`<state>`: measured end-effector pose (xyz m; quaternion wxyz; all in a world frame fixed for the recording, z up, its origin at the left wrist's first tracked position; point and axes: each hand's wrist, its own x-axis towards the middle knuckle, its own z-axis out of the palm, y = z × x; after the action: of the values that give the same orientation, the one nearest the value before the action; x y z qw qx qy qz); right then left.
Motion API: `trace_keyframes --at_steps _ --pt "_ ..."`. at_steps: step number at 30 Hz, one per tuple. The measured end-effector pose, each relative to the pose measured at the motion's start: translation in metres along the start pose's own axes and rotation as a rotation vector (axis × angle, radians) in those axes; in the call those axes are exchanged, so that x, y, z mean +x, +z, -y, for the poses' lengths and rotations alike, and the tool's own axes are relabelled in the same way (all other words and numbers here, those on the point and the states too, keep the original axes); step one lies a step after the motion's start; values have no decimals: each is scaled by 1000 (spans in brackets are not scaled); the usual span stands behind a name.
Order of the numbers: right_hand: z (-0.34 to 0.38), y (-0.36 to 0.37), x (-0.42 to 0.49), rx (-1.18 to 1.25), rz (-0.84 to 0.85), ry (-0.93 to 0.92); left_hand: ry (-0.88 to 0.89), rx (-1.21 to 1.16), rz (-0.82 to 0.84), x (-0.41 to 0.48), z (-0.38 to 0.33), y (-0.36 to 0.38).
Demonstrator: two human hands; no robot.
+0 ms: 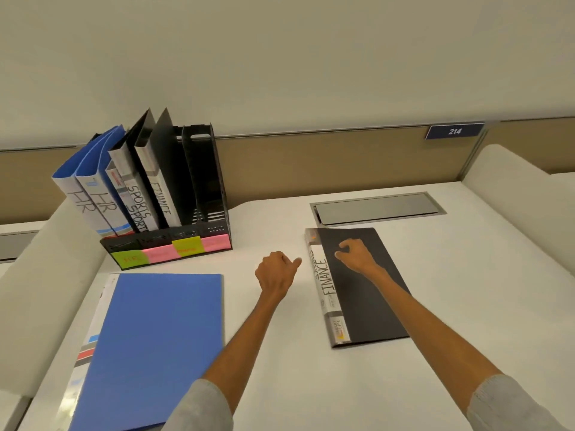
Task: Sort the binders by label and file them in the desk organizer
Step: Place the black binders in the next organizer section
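Fingers (343, 248) of the right hand (356, 255) are curled in and resting knuckles-down on the cover of a black binder (370, 303), which lies flat on the white tabletop (280, 353) with FINANCE on its spine. Left hand (275, 273) sits just beside that binder's spine, fingers folded into a loose fist, thumb poking toward it, not holding anything.

Further left, a blue binder (155, 346) lies flat near the front edge. Behind it stands the black desk organizer (205, 194) (sticky notes in green, pink, yellow and pink along its front lip). Already filed upright in it: two HR binders, two SPORTS ones and one FINANCE; the rightmost slot looks open.

The tabletop has a grey metal cable hatch (378, 208) set into it behind the black binder. A tan partition (311, 163) runs along the back with a blue plate (454, 131) reading 214, plain off-white wall above.
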<state>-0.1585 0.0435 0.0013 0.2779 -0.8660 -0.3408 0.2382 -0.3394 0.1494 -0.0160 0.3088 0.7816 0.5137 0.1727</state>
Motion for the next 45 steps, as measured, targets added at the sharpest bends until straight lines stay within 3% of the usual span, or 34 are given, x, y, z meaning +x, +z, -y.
trace_keyframes --at_steps 10,17,30,37,45 --pt "-100 -21 -11 -83 14 119 -150 212 254 -21 -28 79" --pt "-138 1 -17 -295 12 94 -181 184 242 -37 -36 120" --pt "-151 9 -26 -352 38 49 -307 -298 143 -43 -34 119" --pt "-123 7 -19 -174 64 64 -333 -473 -13 -53 -42 96" --pt "-57 8 -9 179 -25 -145 -198 -654 -84 -44 -50 44"
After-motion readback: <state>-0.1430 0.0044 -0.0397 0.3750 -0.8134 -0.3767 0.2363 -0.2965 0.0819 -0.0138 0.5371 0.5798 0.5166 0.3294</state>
